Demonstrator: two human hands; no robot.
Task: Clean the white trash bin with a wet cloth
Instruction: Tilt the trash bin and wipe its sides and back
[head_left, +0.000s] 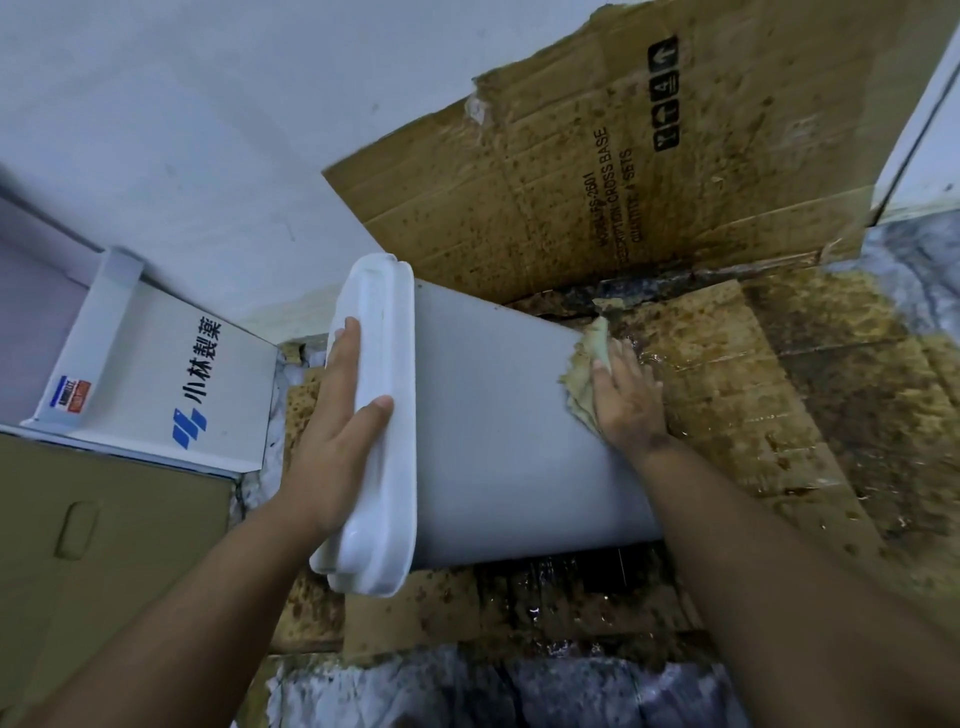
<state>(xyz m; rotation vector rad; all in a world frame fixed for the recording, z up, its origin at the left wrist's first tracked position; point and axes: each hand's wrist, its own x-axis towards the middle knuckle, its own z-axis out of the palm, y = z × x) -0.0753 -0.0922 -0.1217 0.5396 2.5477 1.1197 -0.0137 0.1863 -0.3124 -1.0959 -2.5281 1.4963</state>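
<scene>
The stained cardboard (701, 156) stands against the far wall and more of it covers the wet floor. On it the white trash bin (498, 415) lies on its side, lid to the left. The left hand (337, 441) rests flat on the lid (387, 364), fingers straight, steadying it. The right hand (628, 400) presses the wet cloth (587, 364) on the bin's right end, fingers spread. I judge the wiping step is going on; next the cloth should sweep left along the wall.

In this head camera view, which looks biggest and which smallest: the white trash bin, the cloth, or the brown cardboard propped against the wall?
1. Cardboard, though the bin hides its lower edge.
2. White trash bin, lying on its side.
3. Cloth, partly under the right hand, clearly smallest.
</scene>
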